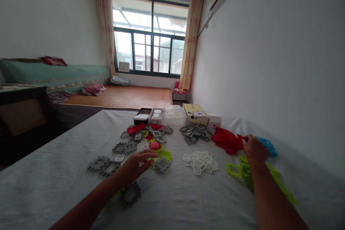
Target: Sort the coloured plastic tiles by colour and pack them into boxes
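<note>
Flat plastic interlocking tiles lie on a table with a white cloth (175, 194). A mixed heap of grey, red, white and lime tiles (147, 140) is left of centre. My left hand (136, 165) rests palm down with fingers stretched over that heap, beside a grey tile (162, 164). My right hand (253, 148) is curled, its fingertips at the edge of the red tile pile (226, 140). Around it lie sorted piles: white tiles (201, 161), grey tiles (194, 133), blue tiles (268, 145) and lime tiles (242, 170). Whether the right fingers pinch a red tile is hidden.
Small boxes line the table's far edge: a black one (142, 115), a white one (156, 115), a clear plastic one (174, 112) and a yellow one (196, 114). Beyond are a bed with a mat (121, 97), a green-covered sofa (54, 73) and a window.
</note>
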{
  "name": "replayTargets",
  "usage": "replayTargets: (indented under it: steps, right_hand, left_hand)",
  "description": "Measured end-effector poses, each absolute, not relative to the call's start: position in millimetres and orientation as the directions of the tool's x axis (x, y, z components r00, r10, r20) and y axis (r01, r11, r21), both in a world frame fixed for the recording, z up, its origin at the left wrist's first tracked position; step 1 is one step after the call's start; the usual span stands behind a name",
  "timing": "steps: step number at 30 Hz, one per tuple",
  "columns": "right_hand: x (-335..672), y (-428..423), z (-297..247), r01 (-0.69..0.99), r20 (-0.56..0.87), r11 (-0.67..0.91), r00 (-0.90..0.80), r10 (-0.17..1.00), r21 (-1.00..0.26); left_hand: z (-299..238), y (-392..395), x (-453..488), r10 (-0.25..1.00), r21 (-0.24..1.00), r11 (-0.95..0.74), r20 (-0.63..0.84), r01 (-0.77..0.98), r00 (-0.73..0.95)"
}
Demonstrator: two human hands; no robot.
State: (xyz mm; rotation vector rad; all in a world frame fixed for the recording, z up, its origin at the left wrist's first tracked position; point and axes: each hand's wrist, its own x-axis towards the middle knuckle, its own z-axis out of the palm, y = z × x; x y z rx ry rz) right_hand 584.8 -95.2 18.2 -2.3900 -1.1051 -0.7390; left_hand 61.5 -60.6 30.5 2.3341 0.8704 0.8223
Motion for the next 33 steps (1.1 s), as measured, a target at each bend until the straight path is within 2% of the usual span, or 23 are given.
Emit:
replayTargets:
  steps: [6, 10, 13, 17, 22, 26, 33]
  right_hand:
    - [578, -86, 12, 0.880, 0.435, -0.456, 0.465, 0.771, -0.132]
    - [553, -76, 22, 0.901, 0.516, -0.428, 0.402, 0.757, -0.074]
    - [510, -69, 31, 0.963, 0.591, -0.271, 0.224, 0.775, -0.009]
    - [442, -65, 35, 0.999, 0.566, 0.001, -0.026, 0.824, 0.043]
    - [394, -73, 30, 0.979, 0.493, 0.191, -0.201, 0.847, 0.071]
    - [383, -76, 28, 0.974, 0.477, 0.223, -0.217, 0.852, 0.045]
    - [366, -77, 26, 0.958, 0.478, 0.285, -0.264, 0.837, 0.030]
  left_hand:
    - [30, -44, 43, 0.765, 0.576, -0.642, 0.438, 0.506, 0.472]
    - [24, -31, 32, 0.802, 0.481, -0.582, 0.471, 0.656, 0.366]
    - [18, -26, 37, 0.755, 0.328, -0.635, 0.458, 0.699, 0.470]
    - [9, -26, 53, 0.687, 0.158, -0.711, 0.366, 0.685, 0.628]
    - [9, -30, 52, 0.705, 0.175, -0.701, 0.315, 0.691, 0.635]
    - [16, -33, 46, 0.767, 0.159, -0.623, 0.318, 0.766, 0.557]
    - [19, -37, 63, 0.816, 0.035, -0.518, 0.322, 0.855, 0.481]
